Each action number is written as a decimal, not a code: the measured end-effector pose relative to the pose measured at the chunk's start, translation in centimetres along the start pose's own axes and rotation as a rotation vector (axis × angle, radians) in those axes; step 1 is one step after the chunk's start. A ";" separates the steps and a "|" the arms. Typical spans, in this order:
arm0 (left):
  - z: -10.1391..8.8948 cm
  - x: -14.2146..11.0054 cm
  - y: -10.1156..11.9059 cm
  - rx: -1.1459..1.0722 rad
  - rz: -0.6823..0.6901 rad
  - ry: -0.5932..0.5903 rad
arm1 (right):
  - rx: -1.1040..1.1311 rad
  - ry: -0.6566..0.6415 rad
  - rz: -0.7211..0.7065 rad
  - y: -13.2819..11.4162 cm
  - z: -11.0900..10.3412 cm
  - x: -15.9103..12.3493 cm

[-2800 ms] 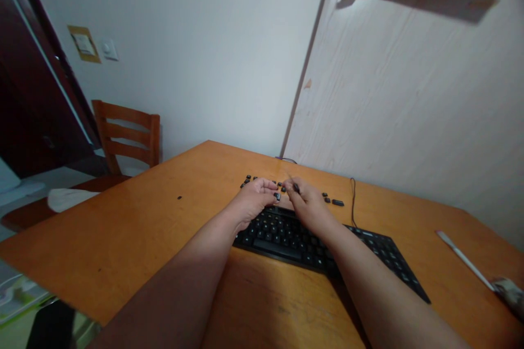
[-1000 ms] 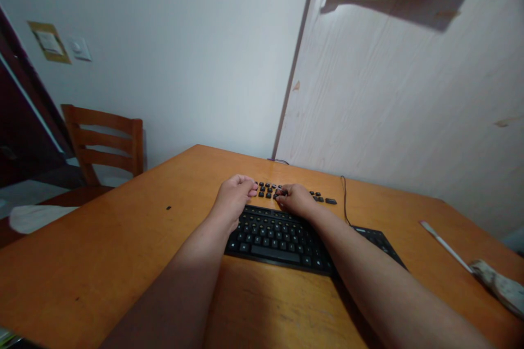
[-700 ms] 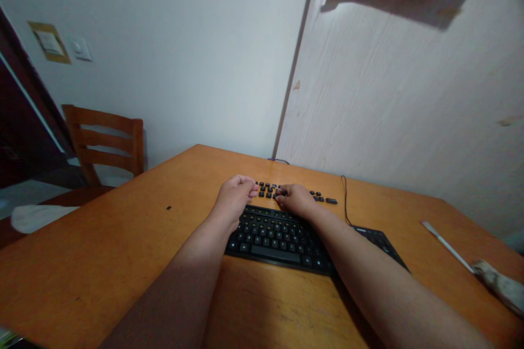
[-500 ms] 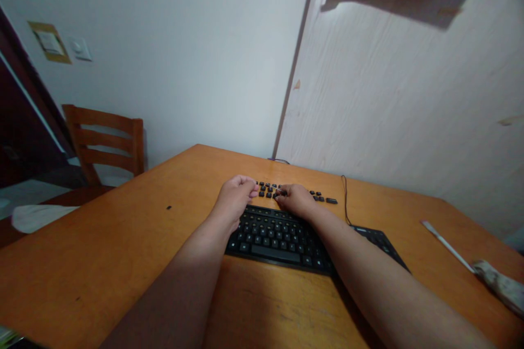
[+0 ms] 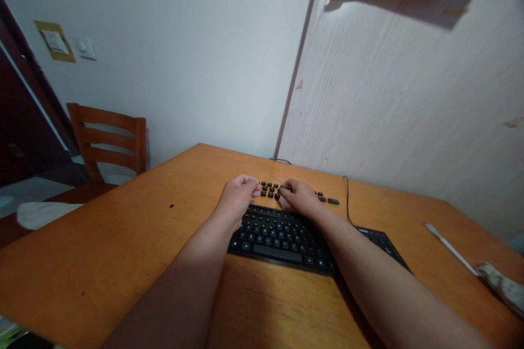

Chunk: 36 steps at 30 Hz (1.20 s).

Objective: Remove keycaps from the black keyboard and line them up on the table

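A black keyboard lies on the wooden table, with several keys off its upper rows. Behind it, loose black keycaps are set out in rows on the wood. My left hand is closed just above the keyboard's far left part, fingertips pinched beside the keycaps; what they hold, if anything, is hidden. Over the right part of those rows, my right hand has its fingers curled together close to the keycaps. Something thin may show at its fingertips, too faint to name. My right forearm covers part of the keyboard.
A lone keycap lies on the table at left. A long-handled brush and a crumpled cloth lie at right. The keyboard's cable runs back toward the wall. A wooden chair stands at far left.
The view has shifted slightly. My right hand has lifted a little and its fingers have turned; the thin pale thing at its fingertips shows less clearly. My left hand stays in place.
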State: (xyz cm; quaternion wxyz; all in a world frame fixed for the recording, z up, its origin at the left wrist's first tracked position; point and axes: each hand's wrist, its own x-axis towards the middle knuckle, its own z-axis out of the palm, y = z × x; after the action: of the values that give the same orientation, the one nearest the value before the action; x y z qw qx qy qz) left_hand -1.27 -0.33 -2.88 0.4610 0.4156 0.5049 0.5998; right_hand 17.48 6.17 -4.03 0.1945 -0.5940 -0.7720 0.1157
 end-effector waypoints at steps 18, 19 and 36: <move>0.6 -0.3 -0.6 0.090 0.054 -0.083 | 0.531 -0.129 -0.178 -1.1 -5.7 -5.6; 0.6 -0.3 -0.7 0.093 0.058 -0.087 | 0.576 -0.183 -0.181 -1.3 -5.7 -6.0; 0.6 -0.4 -1.1 0.141 0.083 -0.126 | 0.482 -0.366 -0.347 -2.5 -4.9 -7.9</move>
State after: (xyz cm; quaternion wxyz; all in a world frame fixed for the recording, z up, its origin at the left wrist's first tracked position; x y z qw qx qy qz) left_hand -0.45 -0.56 -3.92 0.4364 0.5046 0.4980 0.5540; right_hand 19.17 -2.32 0.10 0.2042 -0.3605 -0.8339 0.3647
